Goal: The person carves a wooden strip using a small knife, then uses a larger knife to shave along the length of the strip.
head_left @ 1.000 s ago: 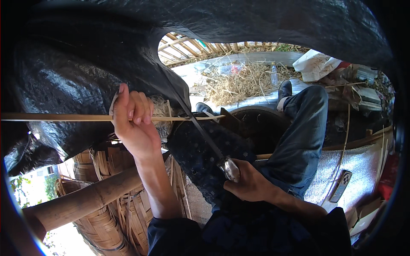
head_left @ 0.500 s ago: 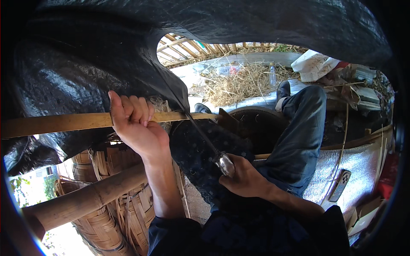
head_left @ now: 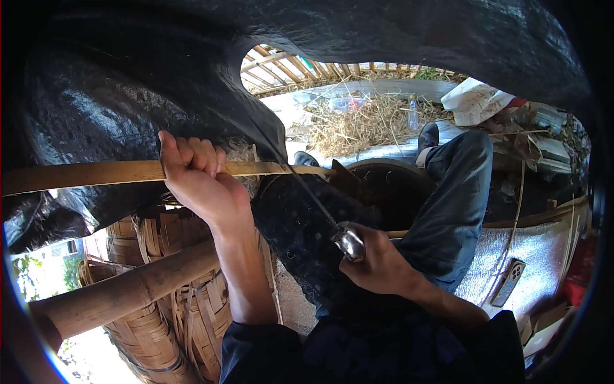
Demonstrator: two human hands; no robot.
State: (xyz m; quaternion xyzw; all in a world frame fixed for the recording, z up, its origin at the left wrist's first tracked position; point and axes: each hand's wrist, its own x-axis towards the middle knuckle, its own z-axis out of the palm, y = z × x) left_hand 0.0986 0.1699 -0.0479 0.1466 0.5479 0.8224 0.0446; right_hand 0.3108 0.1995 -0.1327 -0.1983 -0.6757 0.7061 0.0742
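Observation:
A long pale bamboo strip (head_left: 115,173) runs level from the left edge to the middle. My left hand (head_left: 203,176) is closed around it, thumb up, fingers curled over the strip. In my right hand (head_left: 374,259) is a knife (head_left: 311,195) with a shiny metal collar at its grip. Its thin dark blade, seen nearly edge-on, slants up and left and meets the strip to the right of my left hand. Below the strip a dark cloth (head_left: 307,237) covers my lap. Against the dark sheeting, the blade's far tip is hard to make out.
Black plastic sheeting (head_left: 128,96) hangs overhead and to the left. A thick bamboo pole (head_left: 134,288) crosses the lower left before woven bamboo baskets (head_left: 137,339). Straw (head_left: 358,125) lies beyond my feet. A phone (head_left: 509,281) rests on silvery sheeting (head_left: 480,262) at right.
My right hand and the knife have shifted slightly right. My left hand and the strip have risen a little, the hand moving slightly left. Both grips are unchanged.

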